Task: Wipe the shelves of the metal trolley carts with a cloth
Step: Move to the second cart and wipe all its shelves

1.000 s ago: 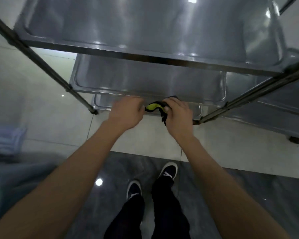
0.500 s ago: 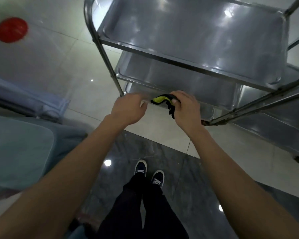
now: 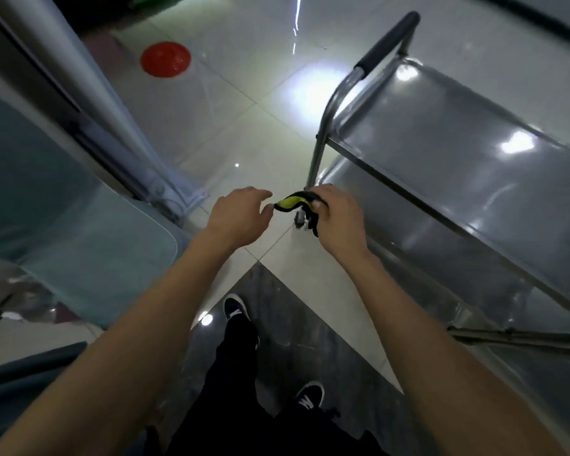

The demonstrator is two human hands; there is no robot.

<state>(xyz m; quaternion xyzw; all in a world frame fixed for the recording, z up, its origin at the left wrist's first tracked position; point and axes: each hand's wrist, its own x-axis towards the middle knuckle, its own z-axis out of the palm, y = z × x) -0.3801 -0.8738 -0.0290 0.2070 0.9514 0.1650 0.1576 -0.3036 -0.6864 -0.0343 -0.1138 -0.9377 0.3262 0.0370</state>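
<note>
two hands are in view and one cloth: the right hand [image 3: 338, 218] has its grip curled round a black and yellow cloth [image 3: 292, 203], fingers folded over the dark part while the yellow end pokes out to the left, toward the other hand; a dark tail of the cloth hangs below the knuckles. the left hand [image 3: 241, 215] is just beside that yellow tip, its fingers loosely bent and holding nothing, thumb and forefinger spread toward the cloth but whether they touch it cannot be told. the cloth is held in the air at the near left corner of one metal trolley cart [image 3: 458, 166], beside the corner post [image 3: 316, 159], not lying on any shelf. the cart shows a top shelf [image 3: 474, 143] with bright light spots on it, a lower shelf [image 3: 408, 232] under it, and a further level nearer the floor that is hard to make out; a push handle [image 3: 387, 37] with a dark sleeve rises at its far end. a small caster [image 3: 299, 220] sits just behind the hanging cloth. to the left stands a pale blue-green piece of furniture [image 3: 79, 232] with a rounded corner, and behind it a grey upright panel [image 3: 89, 77]. one red disc [image 3: 165, 59] lies on the tiled floor [image 3: 231, 133], well apart from the hands. below, two dark shoes [image 3: 236, 307] with white marks stand on a darker marbled strip of floor
</note>
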